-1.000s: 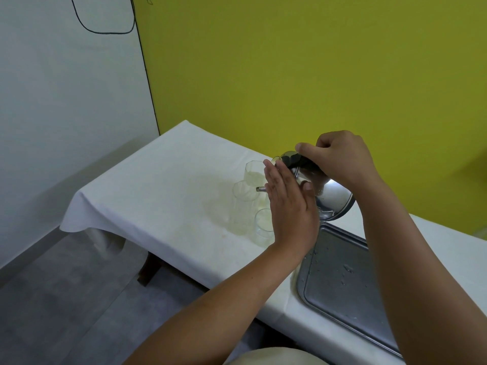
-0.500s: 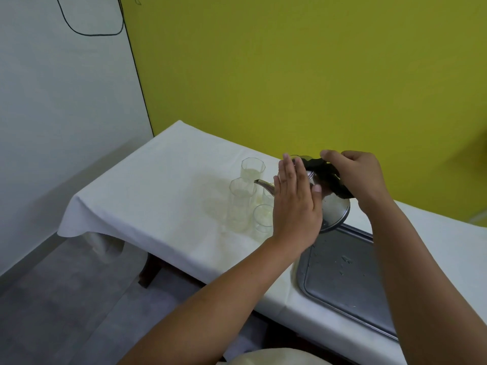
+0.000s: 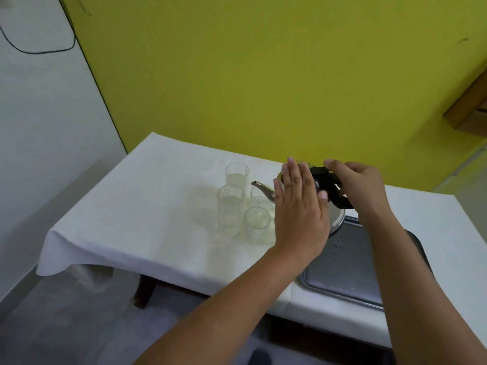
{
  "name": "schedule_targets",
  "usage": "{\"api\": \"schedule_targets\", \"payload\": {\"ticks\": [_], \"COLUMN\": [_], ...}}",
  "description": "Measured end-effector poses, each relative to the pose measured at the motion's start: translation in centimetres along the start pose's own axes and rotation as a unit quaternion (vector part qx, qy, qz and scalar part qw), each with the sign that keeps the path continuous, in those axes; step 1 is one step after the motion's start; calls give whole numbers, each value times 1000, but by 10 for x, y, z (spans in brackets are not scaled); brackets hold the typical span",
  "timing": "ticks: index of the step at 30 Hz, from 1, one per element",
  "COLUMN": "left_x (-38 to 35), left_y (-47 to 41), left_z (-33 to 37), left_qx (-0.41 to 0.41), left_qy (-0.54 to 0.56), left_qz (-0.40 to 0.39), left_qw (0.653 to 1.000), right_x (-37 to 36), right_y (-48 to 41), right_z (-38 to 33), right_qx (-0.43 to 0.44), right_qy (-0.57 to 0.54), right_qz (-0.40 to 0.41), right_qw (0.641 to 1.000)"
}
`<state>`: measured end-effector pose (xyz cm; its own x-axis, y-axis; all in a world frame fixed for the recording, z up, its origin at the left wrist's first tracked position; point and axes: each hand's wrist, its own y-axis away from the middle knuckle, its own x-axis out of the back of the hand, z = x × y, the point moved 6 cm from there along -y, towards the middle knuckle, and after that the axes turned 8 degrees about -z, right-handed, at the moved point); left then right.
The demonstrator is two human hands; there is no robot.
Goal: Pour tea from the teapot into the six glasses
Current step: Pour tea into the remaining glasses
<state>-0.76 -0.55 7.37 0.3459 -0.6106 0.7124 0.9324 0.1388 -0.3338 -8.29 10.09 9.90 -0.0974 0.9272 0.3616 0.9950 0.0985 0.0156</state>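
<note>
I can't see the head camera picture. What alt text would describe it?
A right hand tilts a steel teapot by its black handle, spout over a cluster of glasses on a white-clothed table. The flat left hand steadies its lid. A metal tray lies alongside.

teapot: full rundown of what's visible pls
The teapot looks like shiny polished metal, with a thin curved spout and a black handle over the top. It is held near level, the spout reaching left over the glasses. The right hand grips the handle; the open left hand lies flat against its side and hides most of the body. Its rear edge overhangs the tray. No stream shows.
</note>
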Motion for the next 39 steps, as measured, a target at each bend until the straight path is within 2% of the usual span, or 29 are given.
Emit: {"api": "schedule_targets", "payload": {"ticks": [6,13,18,28,39], "left_x": [-7,-13,-16,-33,-40], "left_y": [14,32,35,34,34], "left_z": [0,-8,-5,-14,-11], "left_qx": [-12,-8,-10,48,86], "left_qy": [32,72,102,170,189], "left_qz": [-32,-67,-66,-80,-29], "left_qw": [999,995,993,981,978], "right_x": [2,6,10,1,-5], "right_y": [15,29,34,32,18], "right_z": [6,7,0,-5,-9], "right_qx": [-6,-7,7,1,29], "right_qy": [31,125,167,260,299], "right_qz": [22,50,56,38,-9], "right_qw": [999,991,984,965,954]}}
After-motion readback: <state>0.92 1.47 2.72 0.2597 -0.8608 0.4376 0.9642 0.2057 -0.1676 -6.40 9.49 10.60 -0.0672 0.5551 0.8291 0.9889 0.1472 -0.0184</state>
